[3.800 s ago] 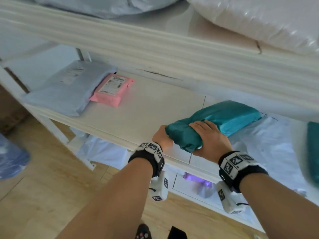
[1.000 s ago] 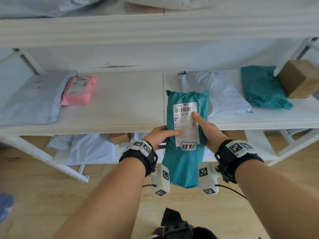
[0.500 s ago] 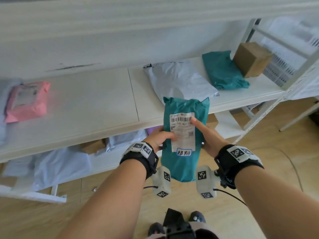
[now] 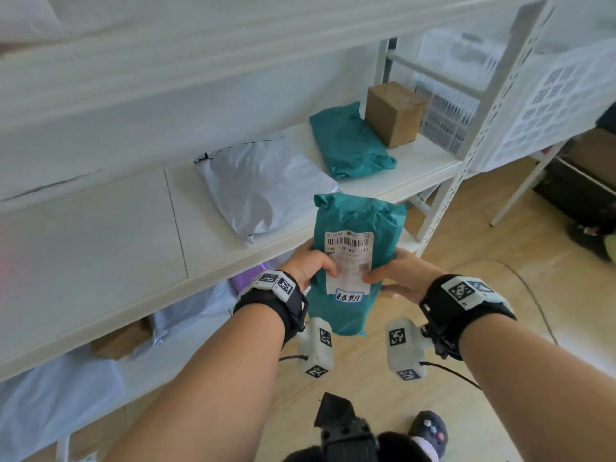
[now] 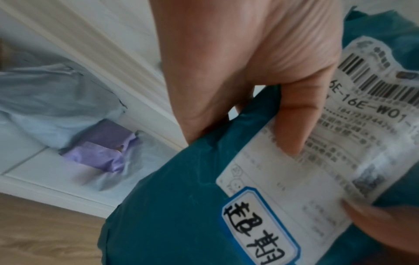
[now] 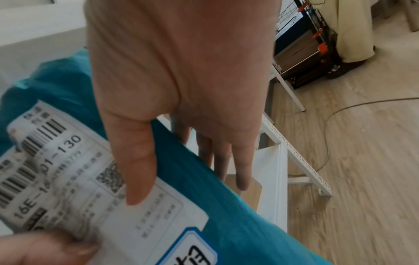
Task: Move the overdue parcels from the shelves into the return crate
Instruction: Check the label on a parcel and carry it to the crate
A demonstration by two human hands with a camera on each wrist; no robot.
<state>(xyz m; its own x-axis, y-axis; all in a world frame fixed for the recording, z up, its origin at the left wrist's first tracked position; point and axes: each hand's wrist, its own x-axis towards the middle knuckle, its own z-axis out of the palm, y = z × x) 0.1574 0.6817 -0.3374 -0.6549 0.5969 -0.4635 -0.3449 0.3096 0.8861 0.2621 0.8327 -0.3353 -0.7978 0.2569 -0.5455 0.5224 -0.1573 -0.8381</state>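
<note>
A teal plastic parcel [image 4: 358,225] stands upright in front of the shelf edge, held between both hands. Its white shipping label [image 4: 348,261] faces me, with a blue-bordered handwritten sticker [image 4: 348,297] below it. My left hand [image 4: 311,265] grips the parcel's left edge, thumb on the label. My right hand [image 4: 400,276] grips the right edge, thumb on the label and fingers behind. In the left wrist view the left thumb [image 5: 294,122] presses the label on the parcel [image 5: 181,206]. In the right wrist view the right thumb [image 6: 138,161] lies on the label of the parcel [image 6: 215,206].
On the white shelf [image 4: 100,248] lie a grey mailer [image 4: 263,185], another teal parcel [image 4: 346,145] and a cardboard box [image 4: 393,111]. A white slatted crate [image 4: 553,105] stands at the right. A purple parcel [image 5: 102,143] lies on the lower shelf. A cable [image 4: 533,295] crosses the floor.
The parcel came off the shelf and now stands upright with its label towards me. The view has swung right, and my right thumb has slid lower on the label.
</note>
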